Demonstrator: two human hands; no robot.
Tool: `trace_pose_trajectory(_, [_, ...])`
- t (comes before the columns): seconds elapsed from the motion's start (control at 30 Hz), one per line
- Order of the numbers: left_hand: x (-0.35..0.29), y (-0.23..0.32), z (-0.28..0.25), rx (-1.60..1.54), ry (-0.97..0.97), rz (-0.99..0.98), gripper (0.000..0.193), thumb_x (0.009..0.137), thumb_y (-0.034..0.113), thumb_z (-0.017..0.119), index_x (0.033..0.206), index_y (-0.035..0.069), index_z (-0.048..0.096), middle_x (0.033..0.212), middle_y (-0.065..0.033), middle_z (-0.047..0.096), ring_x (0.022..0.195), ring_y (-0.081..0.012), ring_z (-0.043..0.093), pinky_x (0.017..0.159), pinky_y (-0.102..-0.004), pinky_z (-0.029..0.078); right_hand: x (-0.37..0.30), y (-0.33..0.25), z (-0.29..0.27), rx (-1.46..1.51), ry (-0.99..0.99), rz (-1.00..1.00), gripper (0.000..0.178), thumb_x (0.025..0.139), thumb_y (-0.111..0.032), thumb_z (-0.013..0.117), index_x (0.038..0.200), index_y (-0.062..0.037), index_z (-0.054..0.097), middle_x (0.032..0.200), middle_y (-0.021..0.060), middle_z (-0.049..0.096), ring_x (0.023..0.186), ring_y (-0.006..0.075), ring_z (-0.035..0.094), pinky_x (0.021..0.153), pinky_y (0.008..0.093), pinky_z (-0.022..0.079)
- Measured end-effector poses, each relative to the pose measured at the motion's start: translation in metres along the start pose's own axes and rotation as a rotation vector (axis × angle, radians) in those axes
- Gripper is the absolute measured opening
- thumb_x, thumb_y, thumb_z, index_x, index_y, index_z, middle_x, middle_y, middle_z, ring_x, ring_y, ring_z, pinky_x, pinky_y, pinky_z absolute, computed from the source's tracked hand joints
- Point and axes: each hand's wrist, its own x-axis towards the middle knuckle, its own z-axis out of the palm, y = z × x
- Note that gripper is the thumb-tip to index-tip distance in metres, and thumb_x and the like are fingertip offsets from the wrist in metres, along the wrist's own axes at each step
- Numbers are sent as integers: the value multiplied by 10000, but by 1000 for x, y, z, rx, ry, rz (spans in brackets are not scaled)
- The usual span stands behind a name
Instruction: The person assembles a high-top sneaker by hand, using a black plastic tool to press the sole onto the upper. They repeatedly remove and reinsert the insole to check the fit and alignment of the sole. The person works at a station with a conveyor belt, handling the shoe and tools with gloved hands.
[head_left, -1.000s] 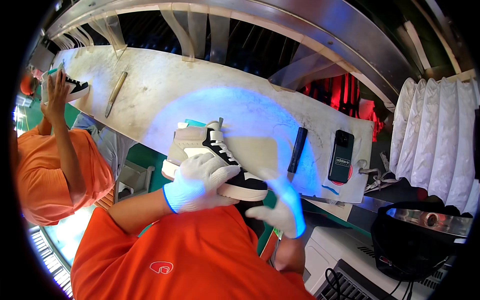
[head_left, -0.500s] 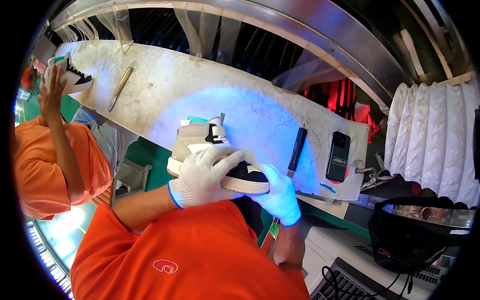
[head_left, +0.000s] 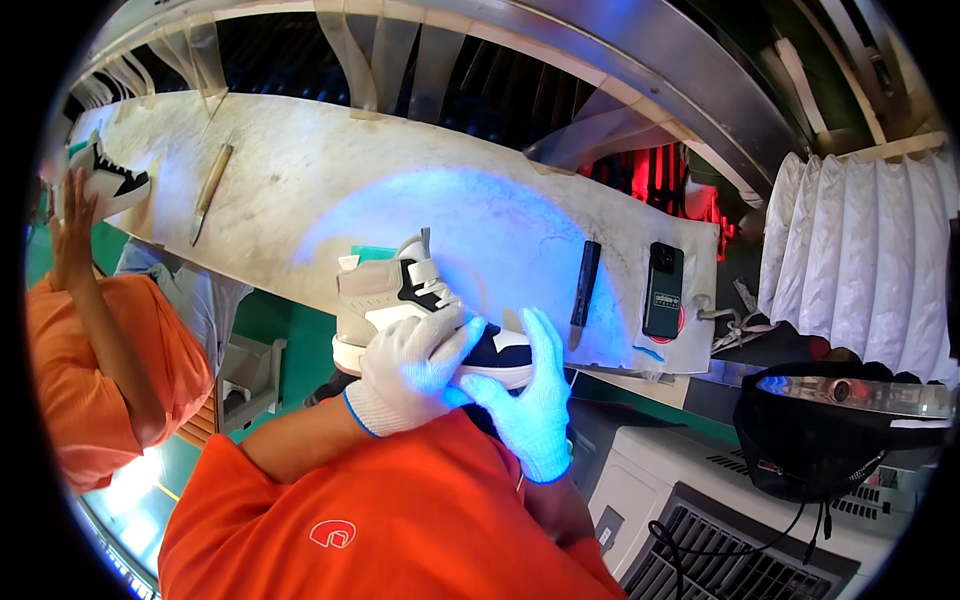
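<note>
A high-top sneaker (head_left: 377,285) in beige, white and black is held at the near edge of the bench, its toe pointing right. My left hand (head_left: 408,365), in a white knit glove, grips the near side of its midfoot, fingers curled over the upper. My right hand (head_left: 522,405), gloved too and lit blue, wraps the toe. Its thumb lies along the near side of the sole and its fingers reach up past the toe tip. A teal piece (head_left: 372,254) shows behind the collar. The sole's underside is hidden.
A dark-handled knife (head_left: 586,285) and a dark phone (head_left: 665,292) lie right of the sneaker on the pale bench (head_left: 270,200). Farther left lies a wooden-handled knife (head_left: 211,195). A co-worker (head_left: 120,360) at left holds another sneaker (head_left: 112,185). Clear strips (head_left: 375,60) hang behind.
My right hand has shifted from cupping the toe tip to spreading thumb and fingers around the toe. My left hand stays on the midfoot. More of the laces shows, and the view has shifted slightly.
</note>
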Motion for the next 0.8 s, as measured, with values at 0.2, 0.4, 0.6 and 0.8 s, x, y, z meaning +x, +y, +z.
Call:
trace_pose_trajectory(0.2, [-8, -1, 2, -8, -69, 1, 627, 782, 422, 835, 1340, 139, 791, 1293, -42, 737, 793, -206, 681, 690, -383, 569, -7, -13, 11, -12, 77, 83, 1026, 792, -268, 1029, 1632, -25, 491, 1639, 249, 513, 1490, 419, 566, 1212, 496, 504])
trace_pose_trajectory(0.4, [-8, 0, 0, 24, 21, 22, 719, 728, 443, 909, 1376, 156, 789, 1221, -44, 737, 882, -230, 677, 734, -375, 549, -9, -1, 15, 311, 111, 194, 967, 823, -133, 988, 1640, -3, 487, 1609, 211, 556, 1444, 327, 596, 1200, 442, 510])
trace_pose_trajectory(0.6, [3, 2, -1, 13, 7, 26, 734, 645, 375, 973, 1312, 122, 798, 1206, -58, 750, 831, -232, 702, 707, -368, 560, -5, -4, 15, 682, 113, 301, 843, 894, -10, 854, 1645, 36, 472, 1463, 167, 658, 1347, 241, 639, 1176, 402, 517])
trace_pose_trajectory(0.8, [11, 5, -8, 16, -72, 5, 746, 614, 313, 982, 1299, 83, 798, 1205, -62, 767, 854, -227, 730, 701, -360, 573, -2, 15, 19, 1030, 81, 398, 746, 903, 15, 792, 1595, 67, 517, 1423, 131, 673, 1274, 192, 661, 1140, 375, 532])
